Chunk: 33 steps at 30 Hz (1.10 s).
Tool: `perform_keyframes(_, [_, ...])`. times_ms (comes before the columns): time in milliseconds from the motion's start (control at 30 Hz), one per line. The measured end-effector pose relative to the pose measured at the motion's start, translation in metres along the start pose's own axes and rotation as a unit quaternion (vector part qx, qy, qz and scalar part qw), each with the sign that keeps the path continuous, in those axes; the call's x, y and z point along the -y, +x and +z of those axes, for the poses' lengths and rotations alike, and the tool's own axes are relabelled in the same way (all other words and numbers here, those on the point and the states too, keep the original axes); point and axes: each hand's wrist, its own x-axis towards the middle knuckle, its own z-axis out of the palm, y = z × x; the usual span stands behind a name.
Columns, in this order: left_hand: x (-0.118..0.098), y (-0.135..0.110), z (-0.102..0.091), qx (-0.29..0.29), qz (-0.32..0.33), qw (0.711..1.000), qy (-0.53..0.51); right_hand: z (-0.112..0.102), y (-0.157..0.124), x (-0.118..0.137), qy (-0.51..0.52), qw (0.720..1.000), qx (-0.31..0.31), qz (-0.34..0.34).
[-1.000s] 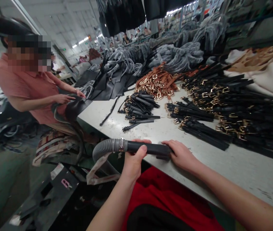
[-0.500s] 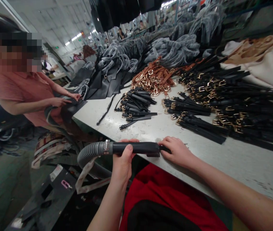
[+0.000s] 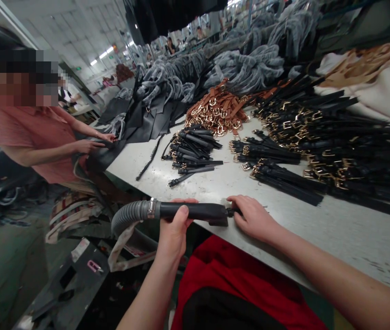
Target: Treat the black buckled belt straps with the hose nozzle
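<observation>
My left hand (image 3: 177,223) is wrapped round a black hose nozzle (image 3: 198,211), thumb on top. A metal clamp (image 3: 151,208) joins the nozzle to a ribbed grey hose (image 3: 126,214), which curves down at the left. Close to the nozzle's open end, my right hand (image 3: 251,215) rests at the table edge with its fingers closed on a black leather strap (image 3: 237,211). A short dark end of that strap pokes out toward the nozzle; the rest is hidden under my fingers.
Black buckled straps (image 3: 195,146) lie bundled on the white table (image 3: 160,176), with a bigger black heap (image 3: 335,137) at right. Brown straps (image 3: 215,107) are piled behind. At left, a co-worker (image 3: 40,137) handles black sheets. A grey cabinet (image 3: 67,284) stands below.
The strap in my right hand has drawn slightly back from the nozzle's mouth, so a small gap shows. My left hand keeps its grip. The view has shifted a little.
</observation>
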Motion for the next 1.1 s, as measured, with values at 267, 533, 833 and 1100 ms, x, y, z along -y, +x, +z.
perform_keyframes(267, [0.006, 0.002, 0.007, -0.007, -0.011, 1.0, -0.028, 0.002, -0.001, -0.001, -0.017, 1.0, -0.009, -0.002])
perform_keyframes(533, [-0.028, -0.012, -0.058, -0.108, 0.059, 0.992, -0.042, 0.004, -0.001, -0.004, -0.073, 0.996, -0.031, -0.041])
perform_keyframes(833, [-0.031, -0.036, -0.069, -0.083, 0.054, 0.992, -0.081, -0.012, -0.026, -0.01, -0.156, 0.983, -0.017, -0.097])
perform_keyframes(1100, [-0.027, -0.042, -0.071, -0.062, 0.043, 0.994, -0.076, -0.008, -0.019, 0.016, -0.103, 0.989, -0.006, -0.106])
